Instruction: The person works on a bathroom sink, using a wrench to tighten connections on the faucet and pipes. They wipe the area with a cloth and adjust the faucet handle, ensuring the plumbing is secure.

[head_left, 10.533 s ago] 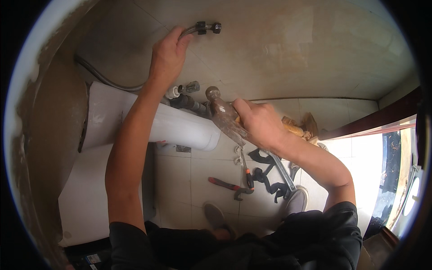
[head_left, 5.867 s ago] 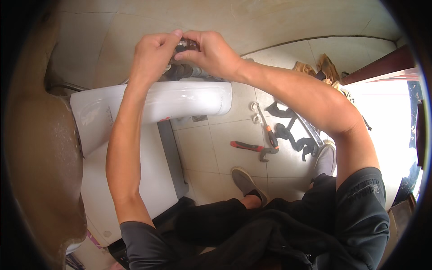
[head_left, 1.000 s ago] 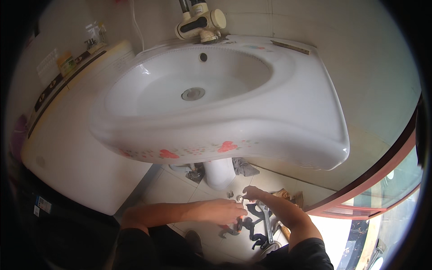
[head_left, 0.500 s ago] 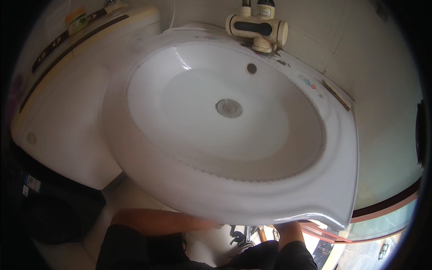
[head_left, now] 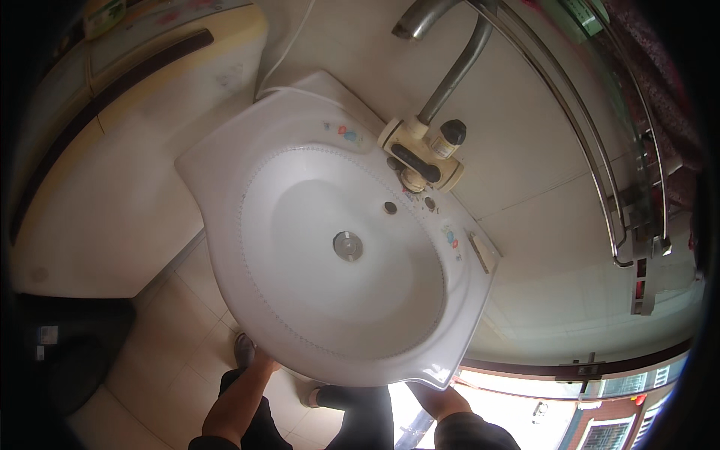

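Note:
A white oval washbasin (head_left: 341,315) with a round metal drain plug (head_left: 348,246) fills the middle of the view. My left hand (head_left: 271,364) reaches in under the basin's front left edge. Only its wrist side shows, and the fingers are hidden. My right forearm (head_left: 448,405) goes under the front right corner, and the basin covers that hand. What either hand touches below cannot be seen. At the basin's back stands a cream faucet body (head_left: 420,156) with a dark lever and a curved metal spout (head_left: 457,67).
A pale toilet tank or cabinet (head_left: 165,142) stands at the left, with a black bin (head_left: 75,360) below it. A metal rack (head_left: 577,127) holding cloth is fixed to the right wall. A small flat strip (head_left: 480,253) lies on the basin's right rim. Bright window glass (head_left: 510,412) shows lower right.
My view has turned and risen, bringing the spout and wall rack in. My left forearm, earlier lying across below the basin, now points up toward its edge. Metal tools below are no longer visible.

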`<action>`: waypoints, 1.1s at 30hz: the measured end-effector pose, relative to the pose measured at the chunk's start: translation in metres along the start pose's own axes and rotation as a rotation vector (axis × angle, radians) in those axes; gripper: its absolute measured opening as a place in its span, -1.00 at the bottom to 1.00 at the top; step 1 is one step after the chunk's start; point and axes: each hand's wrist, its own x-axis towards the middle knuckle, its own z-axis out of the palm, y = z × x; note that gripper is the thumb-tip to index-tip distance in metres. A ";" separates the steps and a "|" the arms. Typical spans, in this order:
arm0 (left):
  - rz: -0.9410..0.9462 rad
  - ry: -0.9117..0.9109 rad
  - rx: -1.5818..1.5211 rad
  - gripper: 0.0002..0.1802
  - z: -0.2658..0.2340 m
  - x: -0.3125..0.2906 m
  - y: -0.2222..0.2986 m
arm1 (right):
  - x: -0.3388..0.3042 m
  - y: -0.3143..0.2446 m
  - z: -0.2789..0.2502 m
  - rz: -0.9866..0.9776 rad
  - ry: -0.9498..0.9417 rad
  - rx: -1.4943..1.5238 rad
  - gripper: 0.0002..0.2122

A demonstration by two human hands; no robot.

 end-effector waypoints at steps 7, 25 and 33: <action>-0.625 0.979 -0.566 -0.71 -0.100 -0.169 0.008 | -0.141 -0.004 -0.087 -0.143 0.145 -0.239 -0.54; 0.926 1.784 0.171 -0.57 -0.782 -0.394 0.304 | -0.302 -0.159 -0.239 -0.085 0.297 0.400 -0.62; 1.105 1.620 0.217 -0.61 -0.827 -0.371 0.351 | -0.346 -0.087 -0.147 0.036 0.252 0.710 -0.62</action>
